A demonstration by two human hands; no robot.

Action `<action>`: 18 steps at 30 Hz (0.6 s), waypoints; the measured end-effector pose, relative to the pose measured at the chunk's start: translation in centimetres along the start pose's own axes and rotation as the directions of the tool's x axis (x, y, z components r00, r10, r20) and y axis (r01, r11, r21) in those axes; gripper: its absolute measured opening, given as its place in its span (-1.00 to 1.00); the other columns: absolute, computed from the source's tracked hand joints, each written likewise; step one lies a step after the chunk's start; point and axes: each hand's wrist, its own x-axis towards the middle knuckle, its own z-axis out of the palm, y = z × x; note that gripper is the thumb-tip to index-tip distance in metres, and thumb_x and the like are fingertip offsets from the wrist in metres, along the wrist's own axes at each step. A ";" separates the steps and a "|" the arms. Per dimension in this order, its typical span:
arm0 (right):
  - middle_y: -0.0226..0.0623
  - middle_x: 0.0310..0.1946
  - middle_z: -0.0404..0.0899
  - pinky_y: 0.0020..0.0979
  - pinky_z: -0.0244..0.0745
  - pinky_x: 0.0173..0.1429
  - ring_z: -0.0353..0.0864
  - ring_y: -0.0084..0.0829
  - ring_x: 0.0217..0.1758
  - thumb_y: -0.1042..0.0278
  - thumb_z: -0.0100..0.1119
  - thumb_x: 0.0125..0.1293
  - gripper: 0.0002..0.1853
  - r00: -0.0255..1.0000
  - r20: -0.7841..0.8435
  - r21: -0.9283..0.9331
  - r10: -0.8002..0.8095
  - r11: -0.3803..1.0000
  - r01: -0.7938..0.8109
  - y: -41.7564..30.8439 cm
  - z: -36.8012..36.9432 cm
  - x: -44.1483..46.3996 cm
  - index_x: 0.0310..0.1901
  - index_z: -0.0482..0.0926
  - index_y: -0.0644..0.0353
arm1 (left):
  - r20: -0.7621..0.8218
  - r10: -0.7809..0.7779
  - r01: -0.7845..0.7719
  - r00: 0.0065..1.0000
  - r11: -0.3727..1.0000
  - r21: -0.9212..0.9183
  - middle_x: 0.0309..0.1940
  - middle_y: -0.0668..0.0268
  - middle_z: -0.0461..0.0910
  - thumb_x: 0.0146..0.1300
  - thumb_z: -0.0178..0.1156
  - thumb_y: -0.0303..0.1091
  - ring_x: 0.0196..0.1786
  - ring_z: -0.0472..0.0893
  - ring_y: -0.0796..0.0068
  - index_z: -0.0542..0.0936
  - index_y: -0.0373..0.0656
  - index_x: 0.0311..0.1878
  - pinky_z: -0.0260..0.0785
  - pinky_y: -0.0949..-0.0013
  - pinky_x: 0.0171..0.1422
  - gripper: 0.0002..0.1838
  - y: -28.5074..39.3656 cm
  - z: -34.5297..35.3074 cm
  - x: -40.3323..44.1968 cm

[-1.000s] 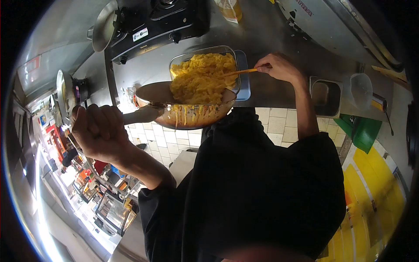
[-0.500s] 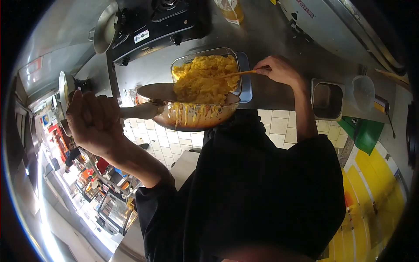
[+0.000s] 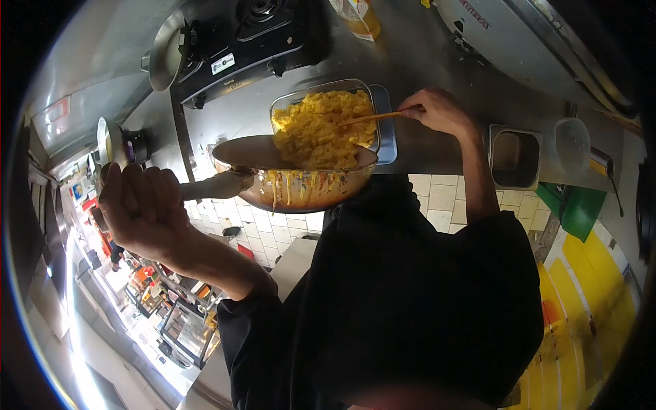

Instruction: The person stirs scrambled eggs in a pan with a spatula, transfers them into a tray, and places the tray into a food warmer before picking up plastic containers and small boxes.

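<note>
My left hand (image 3: pixel 145 208) is wrapped round the handle of a frying pan (image 3: pixel 301 190), which is tilted toward a rectangular tray (image 3: pixel 279 102). Dried yellow drips streak the pan's outer side. Scrambled eggs (image 3: pixel 321 126) lie in a heap across the pan's far rim and the tray. In my right hand (image 3: pixel 437 111) is a thin wooden utensil (image 3: pixel 369 118), its far end in the eggs; whether it is a spoon or a spatula is hidden. Part of the tray's bottom and of the pan's inside is covered by the eggs.
A black gas stove (image 3: pixel 253 48) stands at the back left, with a metal pan (image 3: pixel 167 55) beside it. A blue tray (image 3: pixel 387 130) lies under or beside the egg tray. To the right are a metal container (image 3: pixel 514 157), a clear plastic tub (image 3: pixel 570 145) and a green item (image 3: pixel 581 212).
The view has shifted slightly. The pan looks a little lower, and the eggs have moved a bit, with the utensil staying in them. Both hands keep their hold.
</note>
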 end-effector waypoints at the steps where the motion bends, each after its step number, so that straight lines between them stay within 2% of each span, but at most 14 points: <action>1: -0.22 -0.24 0.72 -0.21 0.52 -0.06 0.68 -0.19 -0.15 0.28 0.30 0.23 -0.81 1.000 0.014 -0.009 0.011 1.000 -0.011 -0.3 -0.2 0.0 -0.15 0.75 0.07 | 0.000 -0.004 0.004 1.000 1.000 0.012 -0.80 0.47 0.00 0.39 -0.05 -0.39 -0.79 -0.07 0.67 0.15 0.01 -0.61 -0.11 0.47 -0.73 -0.61 0.0 0.0 0.1; 8: -0.21 -0.23 0.72 -0.21 0.52 -0.02 0.69 -0.17 -0.13 0.29 0.28 0.24 -0.82 0.999 0.048 0.019 0.021 1.000 -0.021 -0.6 -0.1 -0.1 -0.15 0.75 0.04 | 0.012 -0.007 0.007 1.000 0.998 0.056 -0.80 0.46 0.02 0.41 -0.05 -0.37 -0.80 -0.06 0.67 0.16 0.00 -0.61 -0.10 0.48 -0.74 -0.60 0.4 0.6 0.3; 12: -0.22 -0.22 0.72 -0.20 0.53 -0.02 0.68 -0.16 -0.12 0.29 0.29 0.23 -0.82 0.999 0.013 -0.012 0.031 0.999 -0.031 -0.7 0.1 -0.3 -0.15 0.75 0.05 | -0.004 -0.009 0.009 1.000 0.999 0.054 -0.81 0.46 0.02 0.42 -0.06 -0.36 -0.80 -0.05 0.67 0.16 0.00 -0.61 -0.08 0.47 -0.73 -0.59 1.0 1.1 0.0; 18: -0.23 -0.23 0.72 -0.21 0.53 -0.04 0.68 -0.16 -0.12 0.28 0.28 0.24 -0.83 0.999 -0.011 -0.036 0.047 0.998 -0.047 -1.5 -0.2 -0.4 -0.15 0.75 0.03 | 0.089 -0.041 0.039 0.995 0.999 0.017 -0.80 0.47 0.02 0.42 -0.07 -0.37 -0.79 -0.05 0.66 0.16 0.00 -0.61 -0.08 0.48 -0.73 -0.60 0.8 0.3 0.0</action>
